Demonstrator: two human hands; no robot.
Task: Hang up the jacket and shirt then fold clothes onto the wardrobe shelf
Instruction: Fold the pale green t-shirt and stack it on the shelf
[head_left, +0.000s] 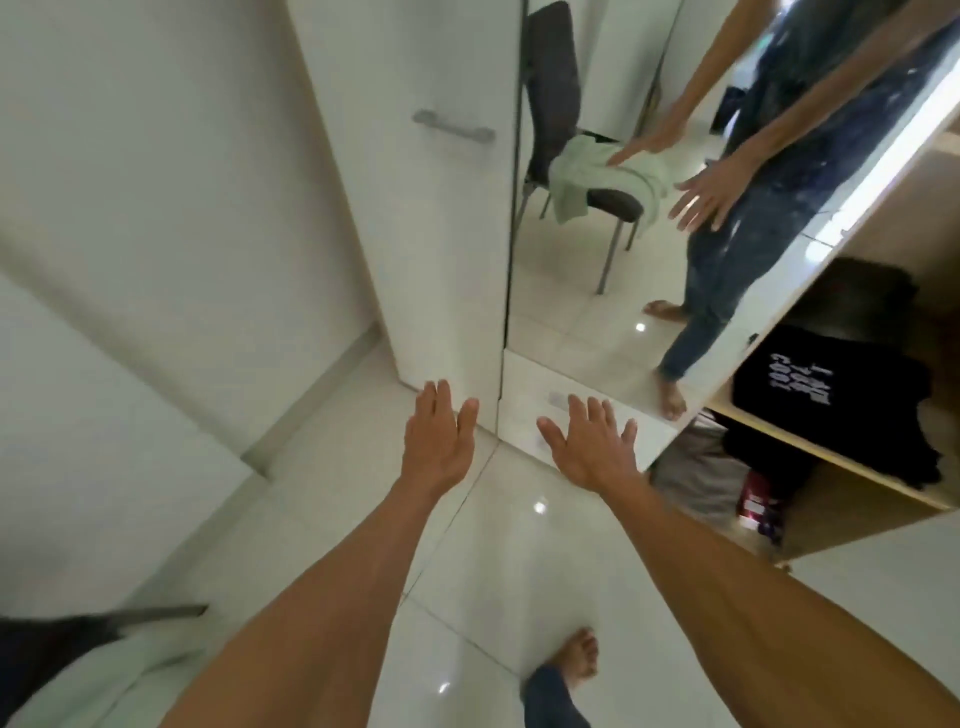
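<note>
Both hands — left hand (439, 441) and right hand (589, 449) — hang spread wide and empty, the pale green garment (608, 179) showing only in the mirror (582, 322), draped over the chair (615, 203) seat's edge — it could slide off.

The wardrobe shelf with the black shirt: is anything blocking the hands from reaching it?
Nothing visible. The wardrobe shelf is open-fronted, to the right of the empty right hand; the left hand is empty too. The folded black shirt lies on it.

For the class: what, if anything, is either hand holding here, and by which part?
Nothing is held. The left hand and right hand are both open, fingers spread, above the floor.
</note>
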